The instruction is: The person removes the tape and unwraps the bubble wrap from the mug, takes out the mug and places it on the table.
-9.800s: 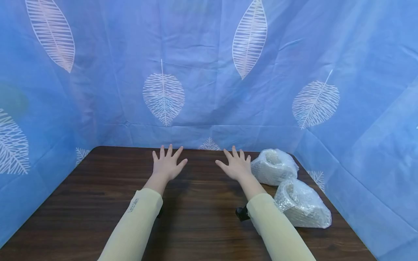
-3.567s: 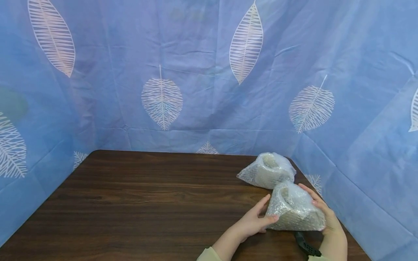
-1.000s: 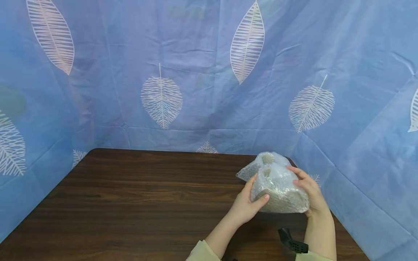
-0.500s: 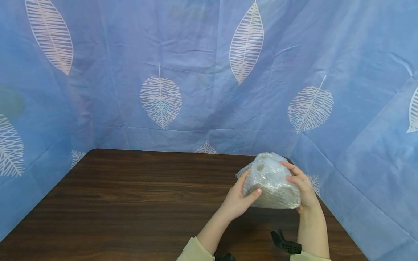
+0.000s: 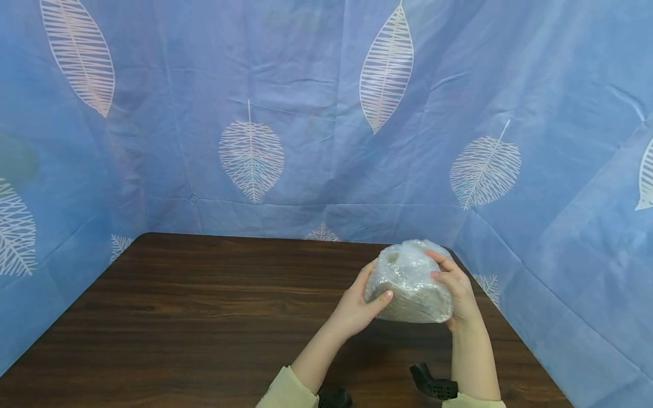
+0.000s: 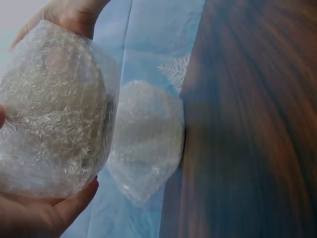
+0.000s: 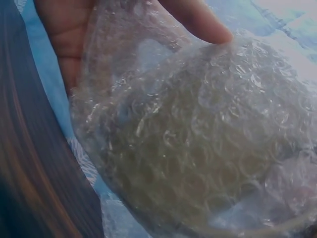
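Note:
Between both hands I hold a bubble-wrapped package (image 5: 410, 292), raised off the table. Its clear wrap is crinkled, with a rounded opening-like fold at the upper left; something pale beige shows through, its kind unclear. The left hand (image 5: 355, 307) grips the left side, thumb on the front face. On the right side, the right hand (image 5: 461, 292) grips with spread, bent fingers. A second bubble-wrapped package (image 6: 148, 134) stands on the table behind, seen whole in the left wrist view but mostly hidden by the held one in the head view.
The dark wood-grain table (image 5: 204, 317) extends left and front of the hands. A blue curtain (image 5: 306, 158) with white leaf prints hangs behind and along both sides. Black wrist devices (image 5: 433, 385) are strapped at the forearms.
The hands, first spread over the table, have taken the nearer package by its sides, lifted it and carried it leftward. The farther package is now largely covered from the head view.

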`<act>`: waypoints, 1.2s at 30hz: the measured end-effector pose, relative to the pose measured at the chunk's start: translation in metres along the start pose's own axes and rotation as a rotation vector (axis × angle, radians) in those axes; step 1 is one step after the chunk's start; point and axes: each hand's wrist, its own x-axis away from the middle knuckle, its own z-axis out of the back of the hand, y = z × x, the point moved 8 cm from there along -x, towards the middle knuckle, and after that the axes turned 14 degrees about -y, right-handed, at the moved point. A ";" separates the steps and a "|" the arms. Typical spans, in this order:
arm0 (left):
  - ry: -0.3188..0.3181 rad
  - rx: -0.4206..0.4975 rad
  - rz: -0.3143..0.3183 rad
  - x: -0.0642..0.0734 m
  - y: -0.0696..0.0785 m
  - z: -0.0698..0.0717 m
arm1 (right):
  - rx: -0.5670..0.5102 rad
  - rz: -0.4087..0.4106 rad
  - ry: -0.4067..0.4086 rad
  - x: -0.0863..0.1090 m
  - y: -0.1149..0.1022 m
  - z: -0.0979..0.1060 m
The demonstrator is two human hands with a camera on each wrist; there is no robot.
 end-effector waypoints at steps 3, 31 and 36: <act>0.000 0.008 0.015 0.002 -0.002 0.005 | 0.003 0.005 0.008 -0.004 0.003 -0.004; 0.009 0.000 0.025 0.034 -0.016 0.058 | 0.022 -0.035 0.031 -0.031 0.032 -0.052; 0.009 -0.007 0.041 0.043 -0.022 0.067 | 0.026 -0.054 0.029 -0.034 0.042 -0.062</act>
